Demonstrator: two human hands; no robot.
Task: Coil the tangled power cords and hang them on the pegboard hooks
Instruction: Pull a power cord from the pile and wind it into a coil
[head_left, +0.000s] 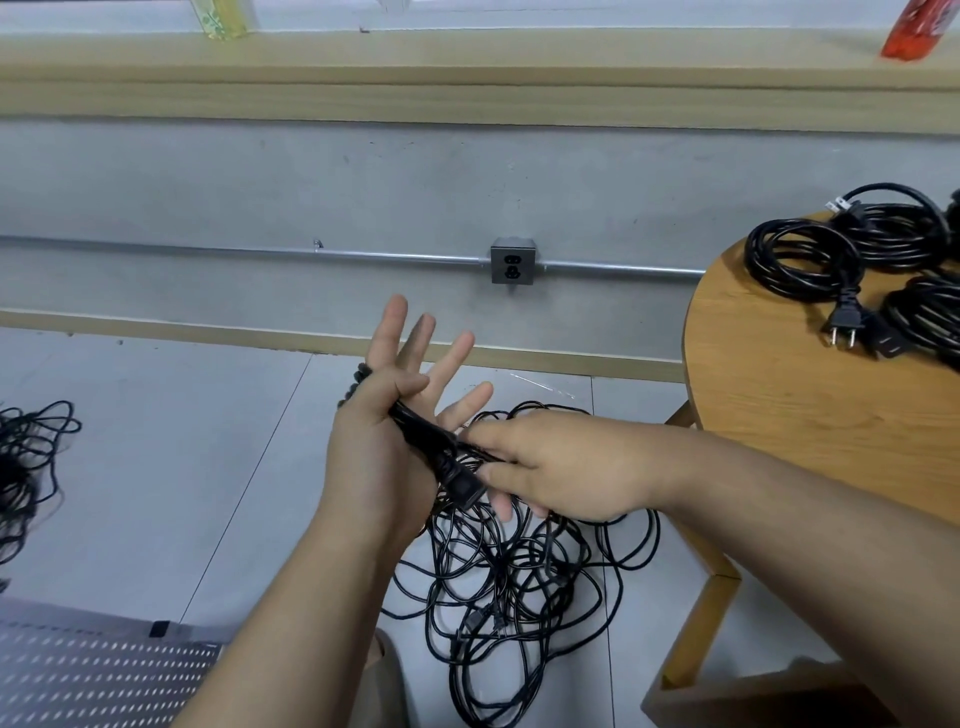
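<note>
My left hand (387, 447) is raised with its fingers spread, and its thumb pins a black power cord's connector end (448, 467) across the palm. Cord loops show behind that hand's edge. My right hand (561, 467) pinches the same cord just beside the connector. Below both hands a tangled pile of black cords (519, 587) lies on the tiled floor. Coiled black cords (810, 249) rest on the round wooden table (810, 395) at the right. A perforated white pegboard (93, 670) lies at the bottom left.
Another tangle of black cords (26, 467) lies at the left edge of the floor. A wall socket (512, 261) sits on a metal conduit along the grey wall. The table's wooden leg (701, 613) stands right of the pile.
</note>
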